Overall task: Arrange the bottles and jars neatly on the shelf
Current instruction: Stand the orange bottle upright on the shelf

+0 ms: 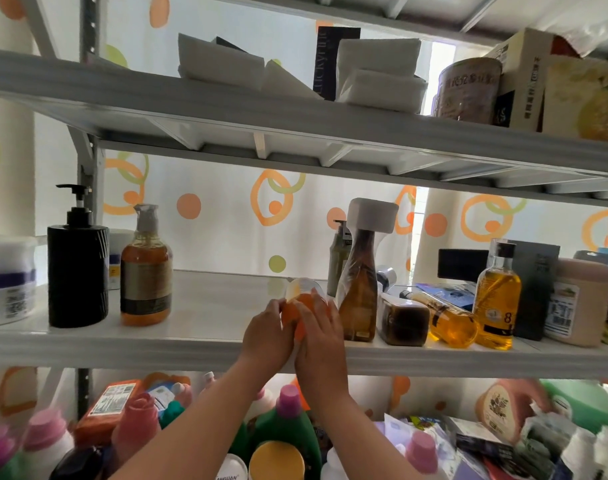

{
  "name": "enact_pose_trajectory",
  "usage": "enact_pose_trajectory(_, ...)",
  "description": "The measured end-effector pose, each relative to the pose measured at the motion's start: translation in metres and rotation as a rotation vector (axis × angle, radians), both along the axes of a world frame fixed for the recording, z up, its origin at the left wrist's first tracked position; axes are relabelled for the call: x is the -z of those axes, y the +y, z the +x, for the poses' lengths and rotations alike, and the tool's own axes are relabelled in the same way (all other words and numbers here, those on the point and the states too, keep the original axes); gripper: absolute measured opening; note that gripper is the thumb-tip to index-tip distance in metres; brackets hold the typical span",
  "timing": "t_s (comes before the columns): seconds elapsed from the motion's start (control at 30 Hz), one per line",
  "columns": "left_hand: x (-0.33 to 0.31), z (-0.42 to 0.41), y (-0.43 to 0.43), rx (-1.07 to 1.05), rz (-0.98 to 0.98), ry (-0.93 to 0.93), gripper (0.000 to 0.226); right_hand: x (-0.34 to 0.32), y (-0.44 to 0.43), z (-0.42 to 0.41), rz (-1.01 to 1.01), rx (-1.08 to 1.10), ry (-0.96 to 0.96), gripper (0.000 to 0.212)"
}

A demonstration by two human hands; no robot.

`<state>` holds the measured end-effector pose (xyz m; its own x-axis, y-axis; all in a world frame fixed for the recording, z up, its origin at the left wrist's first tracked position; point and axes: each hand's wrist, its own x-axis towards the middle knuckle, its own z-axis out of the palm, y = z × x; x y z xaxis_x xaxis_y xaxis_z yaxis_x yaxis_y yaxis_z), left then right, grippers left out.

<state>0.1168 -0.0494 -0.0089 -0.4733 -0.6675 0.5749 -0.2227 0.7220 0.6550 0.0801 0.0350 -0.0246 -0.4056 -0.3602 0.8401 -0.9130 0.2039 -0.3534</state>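
Hands, left (266,336) and right (318,337), both clasped around orange bottle (300,299) on shelf (205,306), amber liquid in neighbouring bottles.

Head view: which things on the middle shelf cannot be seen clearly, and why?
- Orange bottle: the left hand and right hand cover its body; the label is unreadable.
- White jar: cut off by the left edge.
- Dark bottle: mostly hidden behind the brown spray bottle.
- Items at the far right: blurred and cut off by the frame edge.
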Motion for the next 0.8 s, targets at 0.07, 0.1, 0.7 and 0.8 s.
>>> enact_pose_trajectory(0.07, 0.001, -0.001, 0.001, -0.005, 0.028, -0.007, 0.032, -0.002, 0.001, -0.001, 0.008, -0.016, 0.015, 0.046)
enact_pose_trajectory(0.1, 0.001, -0.001, 0.002, 0.000, 0.038, -0.036, 0.032, -0.004, 0.002, -0.003, 0.038, -0.035, 0.050, 0.047)
enact_pose_trajectory(0.7, -0.007, 0.035, -0.007, 0.016, 0.017, 0.110, 0.032, -0.013, -0.006, 0.007, -0.114, 0.097, 0.258, 0.036)
enact_pose_trajectory(0.8, -0.015, 0.067, -0.025, -0.099, 0.051, 0.242, 0.028, -0.015, -0.028, 0.035, -0.131, -0.090, 0.112, 0.031)
